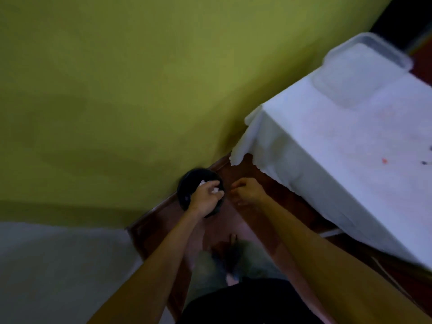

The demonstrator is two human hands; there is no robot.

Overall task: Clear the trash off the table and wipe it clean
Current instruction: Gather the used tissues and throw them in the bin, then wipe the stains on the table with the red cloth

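A round black trash bin (187, 190) stands on the floor against the yellow-green wall. My left hand (205, 196) hovers over its opening and grips crumpled white paper (215, 190); another white scrap (202, 182) shows inside the bin. Just right of the bin, my right hand (247, 191) has its fingers curled, and the blur shows nothing in it. To the right stands the table (339, 146) under a white cloth, with a small red speck (384, 160) and dark specks (424, 163) on it.
A clear plastic container (360, 69) sits on the table's far corner. The cloth's corner (240, 148) hangs down close to my right hand. Reddish-brown floor (159, 220) runs along the wall. My legs and feet (231, 277) are below.
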